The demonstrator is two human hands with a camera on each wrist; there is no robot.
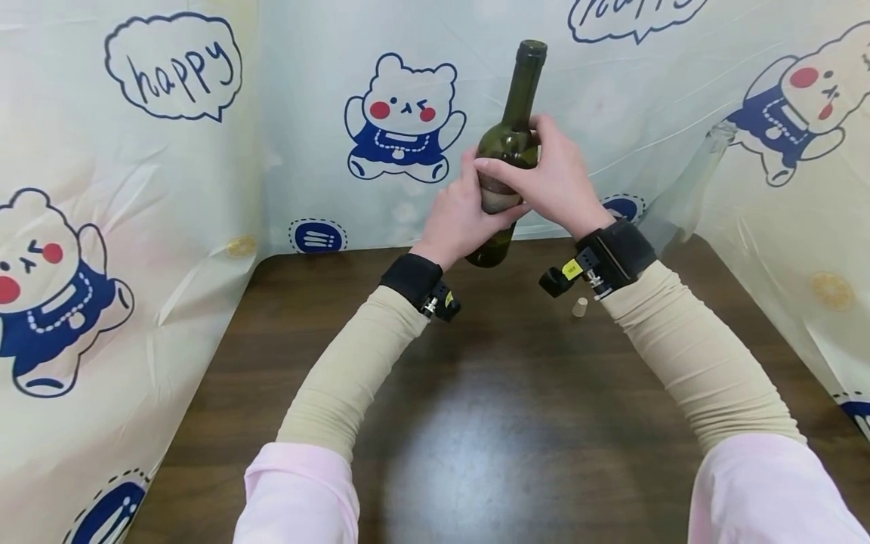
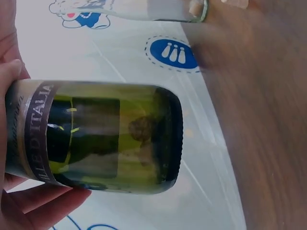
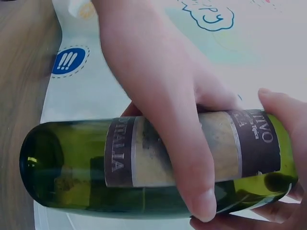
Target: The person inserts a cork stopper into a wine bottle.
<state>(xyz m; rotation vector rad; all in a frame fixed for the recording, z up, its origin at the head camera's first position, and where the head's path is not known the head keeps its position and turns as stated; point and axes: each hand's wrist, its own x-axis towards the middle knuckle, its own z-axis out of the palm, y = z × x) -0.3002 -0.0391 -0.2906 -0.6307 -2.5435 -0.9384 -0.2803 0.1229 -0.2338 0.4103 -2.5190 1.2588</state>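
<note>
A green glass wine bottle (image 1: pixel 508 143) is raised over the back of the table, its neck up and leaning slightly right, with no stopper showing at its mouth. My left hand (image 1: pixel 462 211) grips the body around the label, thumb across the front. Higher up, at the shoulder, my right hand (image 1: pixel 564 177) holds it with thumb and fingers on either side. The right wrist view shows the left thumb lying over the worn label (image 3: pixel 223 143). Through the glass near the base, a brownish lump (image 2: pixel 140 128) shows in the left wrist view.
A clear glass bottle (image 1: pixel 683 189) stands at the back right, beyond the right wrist. On the dark wooden table (image 1: pixel 326 340) a small cork (image 1: pixel 580 307) sits below the right wrist strap. Printed cloth (image 1: pixel 299 136) hangs behind and along both sides.
</note>
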